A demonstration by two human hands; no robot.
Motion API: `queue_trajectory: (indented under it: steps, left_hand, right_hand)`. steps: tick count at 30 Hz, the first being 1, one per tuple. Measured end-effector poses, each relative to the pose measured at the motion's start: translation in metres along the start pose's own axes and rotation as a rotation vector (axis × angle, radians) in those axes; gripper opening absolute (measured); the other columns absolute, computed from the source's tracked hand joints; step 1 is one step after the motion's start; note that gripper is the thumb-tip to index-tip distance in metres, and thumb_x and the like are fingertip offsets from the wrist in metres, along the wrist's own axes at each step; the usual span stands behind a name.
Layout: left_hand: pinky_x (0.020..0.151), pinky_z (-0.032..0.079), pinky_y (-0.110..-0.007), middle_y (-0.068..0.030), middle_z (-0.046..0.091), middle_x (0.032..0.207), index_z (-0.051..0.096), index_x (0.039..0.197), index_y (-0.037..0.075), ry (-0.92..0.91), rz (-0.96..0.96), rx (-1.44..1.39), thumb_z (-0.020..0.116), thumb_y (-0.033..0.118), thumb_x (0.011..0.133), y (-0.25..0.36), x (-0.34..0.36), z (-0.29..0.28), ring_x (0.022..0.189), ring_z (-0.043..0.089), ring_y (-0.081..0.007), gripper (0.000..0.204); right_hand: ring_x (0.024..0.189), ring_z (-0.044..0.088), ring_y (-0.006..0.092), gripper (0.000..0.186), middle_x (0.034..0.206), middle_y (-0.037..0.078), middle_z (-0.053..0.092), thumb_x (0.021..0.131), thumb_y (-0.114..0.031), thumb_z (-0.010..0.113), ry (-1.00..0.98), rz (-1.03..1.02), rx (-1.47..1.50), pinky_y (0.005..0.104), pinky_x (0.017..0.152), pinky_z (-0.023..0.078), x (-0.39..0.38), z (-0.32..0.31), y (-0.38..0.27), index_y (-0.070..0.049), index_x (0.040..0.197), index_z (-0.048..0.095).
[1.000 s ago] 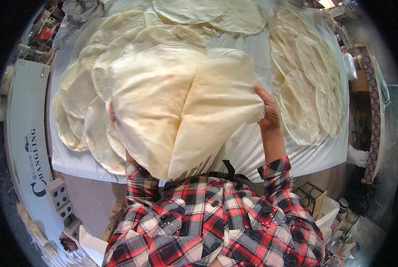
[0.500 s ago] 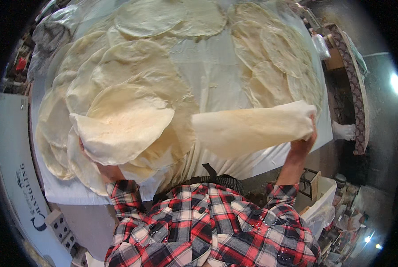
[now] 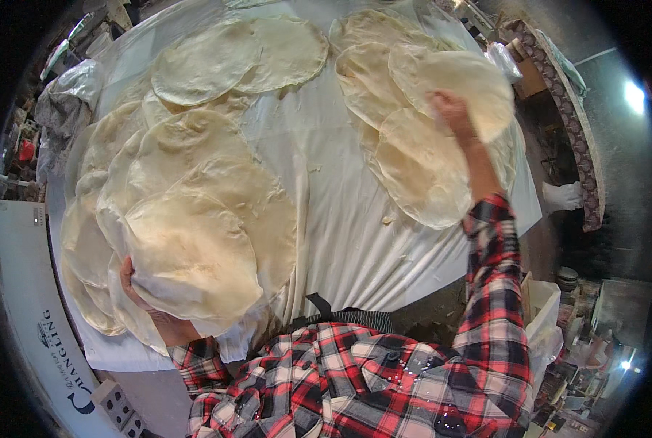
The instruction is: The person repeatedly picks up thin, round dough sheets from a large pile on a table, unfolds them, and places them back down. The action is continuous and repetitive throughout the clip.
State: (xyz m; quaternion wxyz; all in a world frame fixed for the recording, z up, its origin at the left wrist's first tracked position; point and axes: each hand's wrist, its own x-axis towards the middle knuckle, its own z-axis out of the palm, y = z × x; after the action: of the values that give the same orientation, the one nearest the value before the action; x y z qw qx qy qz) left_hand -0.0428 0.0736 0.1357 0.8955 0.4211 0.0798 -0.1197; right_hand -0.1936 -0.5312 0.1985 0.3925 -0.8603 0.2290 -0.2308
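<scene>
My left hand (image 3: 140,296) is closed around the near left edge of a thin round flatbread (image 3: 194,255). The thumb shows at the rim; the other fingers are hidden beneath. Whether it holds one sheet or several I cannot tell. This flatbread lies over the left pile of overlapping pale flatbreads (image 3: 187,150). My right hand (image 3: 453,115) is stretched out over the right pile, on or just above a round flatbread (image 3: 479,84) at its far right. Motion blurs the right fingers, so their grip cannot be made out. Another flatbread (image 3: 424,168) lies just nearer than that hand.
A white cloth (image 3: 326,182) covers the table, wrinkled along its near edge. Two more flatbreads (image 3: 209,62) overlap at the far left. A white box (image 3: 34,285) stands left of the table. A patterned panel (image 3: 570,117) and a white bin (image 3: 541,310) are on the right.
My right hand has moved far and leftward from the near right edge. The flatbread it held is now out of its raised, folded shape. The left hand's flatbread has been lowered and lies flatter.
</scene>
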Motion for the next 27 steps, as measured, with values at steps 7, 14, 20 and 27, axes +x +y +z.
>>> queue_trajectory:
  steps: [7, 14, 20, 27]
  left_hand:
    - [0.082, 0.052, -0.039, -0.0166, 0.063, 0.110, 0.055, 0.119, 0.000, 0.092, -0.120, 0.059, 0.052, 0.031, 0.083, 0.014, -0.017, 0.069, 0.094, 0.063, -0.0283, 0.048]
    - [0.078, 0.054, -0.036, -0.0169, 0.065, 0.103, 0.059, 0.115, -0.001, -0.203, -0.255, 0.037, 0.049, 0.031, 0.086, 0.005, 0.006, 0.100, 0.091, 0.065, -0.0261, 0.044]
    - [0.081, 0.053, -0.033, -0.0159, 0.067, 0.103, 0.061, 0.111, 0.000, -0.145, -0.030, -0.104, 0.047, 0.032, 0.090, -0.002, 0.003, 0.157, 0.092, 0.065, -0.0246, 0.041]
    - [0.078, 0.053, -0.031, -0.0103, 0.066, 0.097, 0.062, 0.108, 0.001, -0.051, -0.261, -0.220, 0.048, 0.020, 0.090, -0.023, 0.011, 0.016, 0.084, 0.064, -0.0201, 0.029]
  right_hand:
    - [0.078, 0.064, 0.0223, 0.027, 0.091, 0.009, 0.066, 0.085, -0.019, 0.060, -0.231, -0.077, -0.296, 0.0333, 0.073, 0.052, -0.075, 0.123, 0.026, -0.009, 0.110, 0.063]
    - [0.117, 0.049, 0.0289, 0.046, 0.121, 0.009, 0.057, 0.067, 0.000, 0.056, -0.228, -0.187, -0.625, 0.0378, 0.097, 0.041, -0.105, 0.078, 0.039, -0.008, 0.112, 0.060]
    - [0.103, 0.057, 0.0297, 0.032, 0.107, 0.011, 0.062, 0.069, 0.001, 0.056, -0.391, -0.298, -0.558, 0.0379, 0.085, 0.046, -0.151, 0.079, 0.024, -0.008, 0.097, 0.065]
    - [0.084, 0.063, 0.0292, 0.018, 0.089, 0.013, 0.065, 0.075, 0.003, 0.055, -0.216, -0.200, -0.292, 0.0370, 0.073, 0.050, -0.168, 0.109, -0.020, -0.004, 0.088, 0.066]
